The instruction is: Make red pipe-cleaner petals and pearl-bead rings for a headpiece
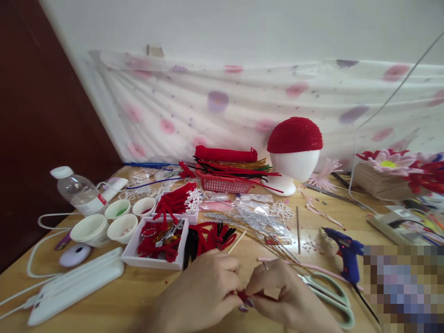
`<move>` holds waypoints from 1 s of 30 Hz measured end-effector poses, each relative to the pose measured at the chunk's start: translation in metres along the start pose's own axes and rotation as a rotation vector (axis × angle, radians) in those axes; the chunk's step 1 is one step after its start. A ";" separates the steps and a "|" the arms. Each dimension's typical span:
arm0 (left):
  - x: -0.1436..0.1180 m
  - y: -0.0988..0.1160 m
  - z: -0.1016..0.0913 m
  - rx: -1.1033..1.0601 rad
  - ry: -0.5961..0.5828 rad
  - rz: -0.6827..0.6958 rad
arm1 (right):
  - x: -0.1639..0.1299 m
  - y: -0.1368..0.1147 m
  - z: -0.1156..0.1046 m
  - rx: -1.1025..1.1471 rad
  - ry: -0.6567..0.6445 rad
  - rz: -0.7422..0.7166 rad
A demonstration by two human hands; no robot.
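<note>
L hand & R hand met low at the table's near edge, fingertips pinched together on a small red pipe-cleaner piece. Prob. light, fuzzy, bendy wire; best gripped by its ends. Pale green scissors lay just right, blue glue gun beyond. Farther back: white tray of red bits, red-capped foam head.

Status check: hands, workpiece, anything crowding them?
Left hand and right hand together, pinching a small red piece. Scissors lie against the right hand; white box of red bits just beyond the left.
</note>
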State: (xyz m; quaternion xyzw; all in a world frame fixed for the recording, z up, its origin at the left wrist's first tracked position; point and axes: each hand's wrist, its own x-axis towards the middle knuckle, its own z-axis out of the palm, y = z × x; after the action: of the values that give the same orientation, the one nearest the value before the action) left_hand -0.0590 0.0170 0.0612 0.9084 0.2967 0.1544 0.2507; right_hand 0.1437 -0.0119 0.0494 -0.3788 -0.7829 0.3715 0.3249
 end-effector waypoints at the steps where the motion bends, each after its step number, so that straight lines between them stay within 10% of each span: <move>1: 0.001 0.001 0.001 0.024 -0.001 0.008 | 0.001 -0.002 -0.002 -0.016 -0.003 0.004; 9: -0.002 -0.001 0.010 -0.171 0.071 0.033 | -0.005 0.003 -0.006 0.011 -0.062 0.039; 22: 0.004 -0.008 0.045 -0.900 0.789 0.010 | 0.005 -0.005 0.037 0.236 0.576 -0.030; 30: 0.013 0.008 0.065 -1.210 0.912 -0.118 | 0.009 0.004 0.055 0.336 0.670 -0.090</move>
State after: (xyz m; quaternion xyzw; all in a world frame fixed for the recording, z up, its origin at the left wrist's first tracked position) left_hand -0.0174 -0.0041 0.0131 0.4416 0.2826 0.6367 0.5655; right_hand 0.0970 -0.0211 0.0204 -0.3861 -0.5771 0.3356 0.6366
